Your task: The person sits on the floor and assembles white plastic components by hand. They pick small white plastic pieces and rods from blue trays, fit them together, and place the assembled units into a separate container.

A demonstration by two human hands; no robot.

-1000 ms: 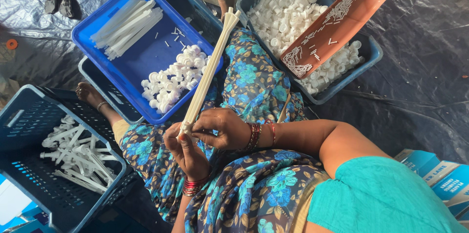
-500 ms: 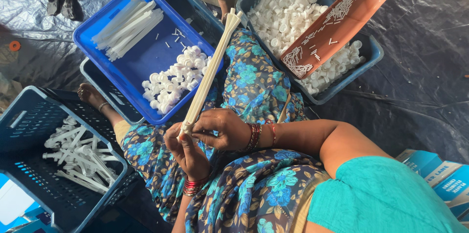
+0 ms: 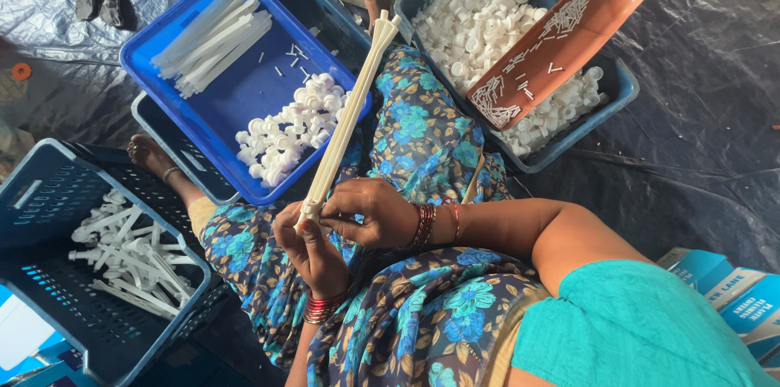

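Note:
A long white plastic stick (image 3: 345, 123) points away from me over my lap. My left hand (image 3: 309, 249) grips its near end from below. My right hand (image 3: 370, 212) pinches the same end from the right, fingers curled around it. Both wrists carry red bangles. Beyond the stick lies a bright blue tray (image 3: 244, 95) with several white sticks at its far corner and a pile of small white caps (image 3: 288, 131) at its near edge.
A dark blue crate (image 3: 49, 192) at my left holds several assembled white pieces. A grey-blue bin (image 3: 613, 90) of white caps sits far right, with a brown tray (image 3: 569, 46) of small pins resting across it. Blue cartons (image 3: 731, 298) lie at my right. Dark plastic sheeting covers the floor.

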